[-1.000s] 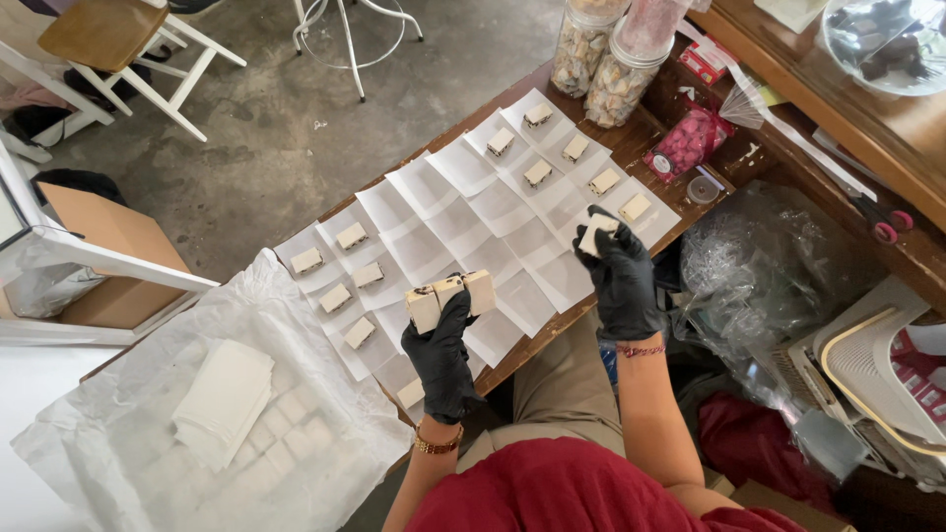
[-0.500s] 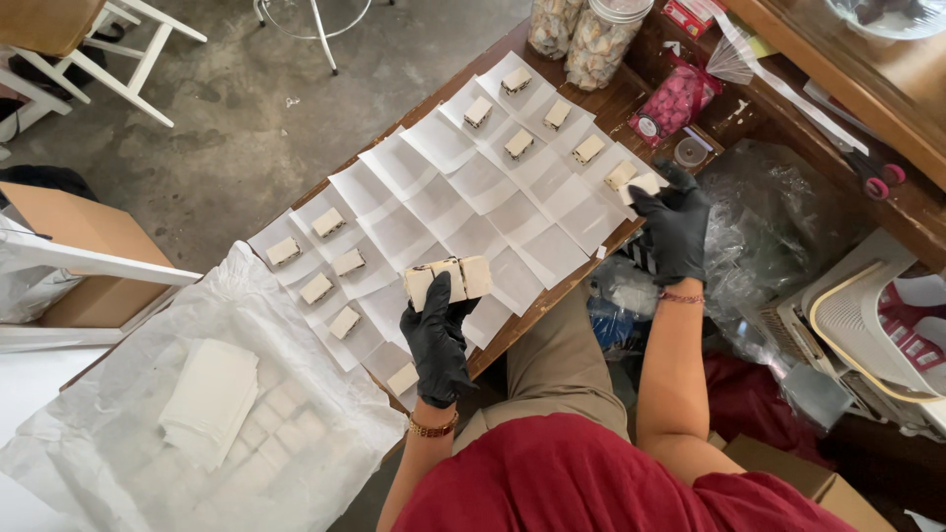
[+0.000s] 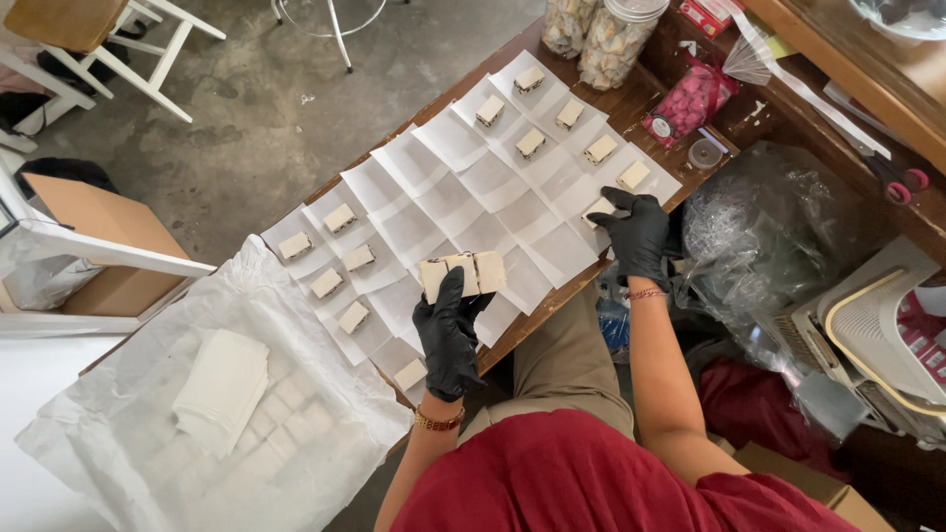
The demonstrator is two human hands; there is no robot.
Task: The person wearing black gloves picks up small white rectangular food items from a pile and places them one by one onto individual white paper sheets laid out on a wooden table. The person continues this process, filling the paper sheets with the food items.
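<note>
While the black-gloved left hand (image 3: 450, 330) grips a short row of pale rectangular blocks (image 3: 463, 275) above the white paper squares (image 3: 463, 187) | black-gloved right hand (image 3: 639, 232) closed on one pale block (image 3: 597, 210), at the wooden table's (image 3: 631, 103) near edge

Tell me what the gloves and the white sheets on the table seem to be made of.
The gloves on the left hand and right hand look like thin black rubber or nitrile: matte, tight-fitting. The white sheets look like thin paper: sharp fold creases, slightly translucent.
</note>
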